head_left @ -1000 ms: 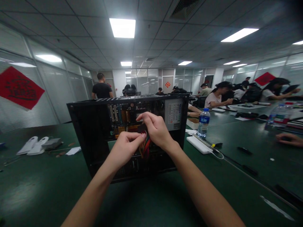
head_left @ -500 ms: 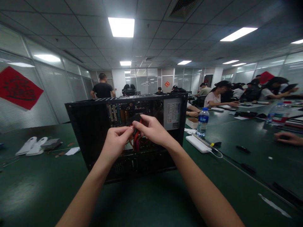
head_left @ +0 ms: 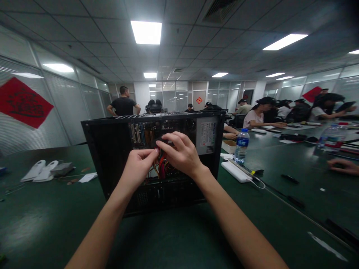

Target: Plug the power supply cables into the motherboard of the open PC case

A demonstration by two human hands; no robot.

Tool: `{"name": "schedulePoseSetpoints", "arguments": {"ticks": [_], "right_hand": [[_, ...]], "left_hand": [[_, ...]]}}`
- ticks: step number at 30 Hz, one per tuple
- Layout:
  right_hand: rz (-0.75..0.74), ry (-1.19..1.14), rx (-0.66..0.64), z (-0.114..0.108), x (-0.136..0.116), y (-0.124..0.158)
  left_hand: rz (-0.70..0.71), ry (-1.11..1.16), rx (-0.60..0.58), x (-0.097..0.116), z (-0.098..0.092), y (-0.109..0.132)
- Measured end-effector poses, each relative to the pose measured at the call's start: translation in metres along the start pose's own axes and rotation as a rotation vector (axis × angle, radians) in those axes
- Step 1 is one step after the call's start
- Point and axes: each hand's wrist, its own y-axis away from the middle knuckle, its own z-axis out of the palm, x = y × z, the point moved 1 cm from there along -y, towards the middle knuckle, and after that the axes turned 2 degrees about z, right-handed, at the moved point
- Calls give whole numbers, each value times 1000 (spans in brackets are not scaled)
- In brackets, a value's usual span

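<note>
Several coloured wires (head_left: 162, 168), red and orange among them, hang just below the fingers (head_left: 143, 152), in front of the open side of a black computer case (head_left: 101, 149). Thumb and forefinger of the left hand (head_left: 136, 168) are pressed together on the upper end of the wires; exactly which strand they pinch is too small to tell. The right hand (head_left: 183, 155) sits close against them, its thumb tip reaching the same spot while the other fingers arch above it; whether they clamp anything cannot be told.

The case stands upright on the green desk (head_left: 56, 216), directly behind the fingers. Pale and brown slots (head_left: 135, 133) show above the left fingertips, and a metal box with a label (head_left: 206, 134) sits inside the case, to the right of the fingers.

Well to the right of the fingers, outside the case, stand a water bottle (head_left: 241, 149) and a small open box (head_left: 230, 149), with a white slab (head_left: 235, 172) nearer than both. Farther right rests another person's hand (head_left: 343, 166). Off to the left of the fingers lie a grey block (head_left: 62, 169) and a scrap of paper (head_left: 88, 177).
</note>
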Motion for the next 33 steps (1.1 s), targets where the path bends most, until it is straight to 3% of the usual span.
{"name": "schedulePoseSetpoints", "arguments": {"ticks": [5,10,18,23,28,33], "right_hand": [[-19,-8,-16,16,3,6],[65,53,-233,26,6,9],[332,91,-623,44,25,29],[379,97,-712,56,39,44],[423,82,-800,57,35,46],[417,82,-797,58,33,46]], "left_hand": [[-8,-263,-72,-1,6,2],[25,-546,-118,-21,14,-1],[-73,-596,-241,-61,28,-18],[-171,-691,-309,-79,44,-27],[-199,-716,-306,-99,49,-30],[-159,-750,-335,-97,50,-30]]}}
